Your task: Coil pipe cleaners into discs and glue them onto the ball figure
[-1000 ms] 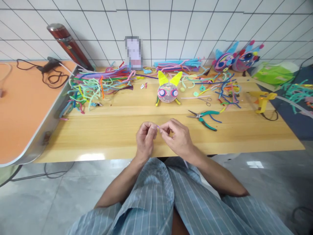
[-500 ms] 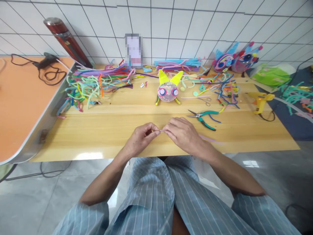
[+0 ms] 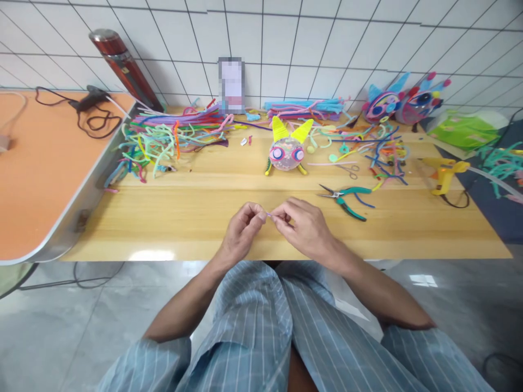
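Observation:
Near the table's front edge, my left hand (image 3: 243, 231) pinches a thin purple pipe cleaner (image 3: 268, 214) between thumb and fingertips. My right hand (image 3: 305, 227) grips the same pipe cleaner just beside it, fingers curled. Only a short bit shows between the two hands; the rest is hidden. Beyond them stands a clear round figure (image 3: 287, 158) with yellow ears, yellow feet and pink-and-blue ring eyes. Teal-handled long-nose pliers (image 3: 342, 198) lie to the right of my right hand, jaws apart, with a short blue pipe cleaner (image 3: 364, 201) by the handles.
Loose pipe cleaners (image 3: 157, 139) are heaped at the left rear, with a brown-red flask (image 3: 125, 68) behind. A phone (image 3: 231, 84) leans on the wall. Scissors (image 3: 352, 171), a yellow glue gun (image 3: 446, 175) and two finished figures (image 3: 382, 103) occupy the right side.
Both hands stay close together on the pipe cleaner, the right fingers now more bent. The purple length that trailed past my right wrist no longer shows. The view has shifted slightly.

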